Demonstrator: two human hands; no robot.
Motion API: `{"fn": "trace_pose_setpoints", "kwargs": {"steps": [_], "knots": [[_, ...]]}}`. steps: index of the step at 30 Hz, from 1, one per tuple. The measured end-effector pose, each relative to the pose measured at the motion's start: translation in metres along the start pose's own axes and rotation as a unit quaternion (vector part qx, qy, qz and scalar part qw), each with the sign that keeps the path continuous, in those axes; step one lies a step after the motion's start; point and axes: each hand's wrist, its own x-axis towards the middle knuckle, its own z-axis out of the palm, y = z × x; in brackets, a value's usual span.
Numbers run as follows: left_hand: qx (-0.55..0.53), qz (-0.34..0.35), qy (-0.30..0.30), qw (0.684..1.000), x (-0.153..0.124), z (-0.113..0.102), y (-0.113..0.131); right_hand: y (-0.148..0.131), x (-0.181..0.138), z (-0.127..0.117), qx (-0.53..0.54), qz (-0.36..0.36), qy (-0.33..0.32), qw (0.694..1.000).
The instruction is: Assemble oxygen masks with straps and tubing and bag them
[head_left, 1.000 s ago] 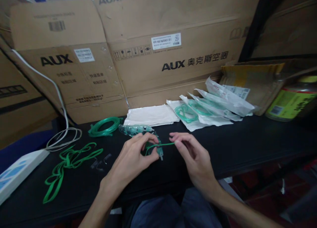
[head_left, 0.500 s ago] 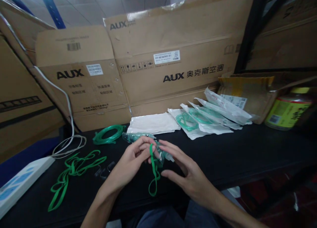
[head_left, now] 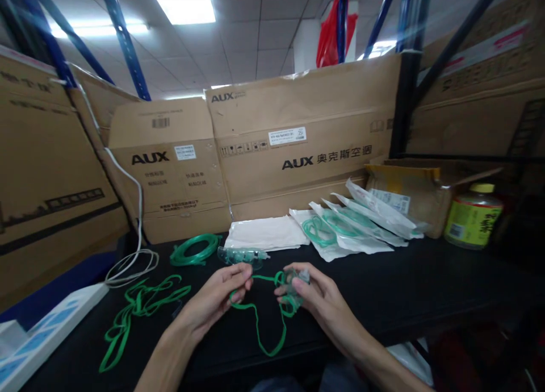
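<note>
My left hand point(head_left: 221, 301) pinches one end of a green elastic strap point(head_left: 259, 324), whose loop hangs down over the black table point(head_left: 426, 290). My right hand point(head_left: 313, 301) is closed around a small clear plastic mask piece point(head_left: 298, 278) that the strap runs to. A second clear mask part point(head_left: 242, 255) lies on the table just beyond my hands. A coil of green tubing point(head_left: 193, 249) rests to its left.
Loose green straps point(head_left: 136, 307) lie at the left, beside a white cable point(head_left: 130, 261) and a white-blue box point(head_left: 46, 329). Sealed white packs with green tubing point(head_left: 340, 227) sit behind, with AUX cardboard boxes point(head_left: 298, 147) as a back wall. A yellow-lidded jar point(head_left: 472, 216) stands far right.
The camera has tilted up. My hands moved apart, the mask piece passing to my right hand, and the strap now stretches between them with its loop hanging lower.
</note>
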Motion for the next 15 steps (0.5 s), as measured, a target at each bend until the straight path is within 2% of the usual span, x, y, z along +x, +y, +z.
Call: {"fn": "trace_pose_setpoints", "kwargs": {"steps": [4,8,11,15], "knots": [[0.2,0.042,0.039,0.978,-0.013,-0.013,-0.003,-0.002,0.005,0.001,0.071,0.012,0.051,0.996],[0.391,0.089,0.116,0.909,-0.023,-0.011,-0.002,-0.001,0.007,-0.001,0.048,0.019,0.064,0.997],[0.449,0.161,0.167,0.863,-0.03,0.007,0.005,0.002,0.006,-0.003,0.007,0.017,0.052,0.998],[0.431,0.227,0.142,0.862,-0.038,0.044,0.009,0.005,0.005,-0.005,-0.031,-0.015,0.029,0.999]]}}
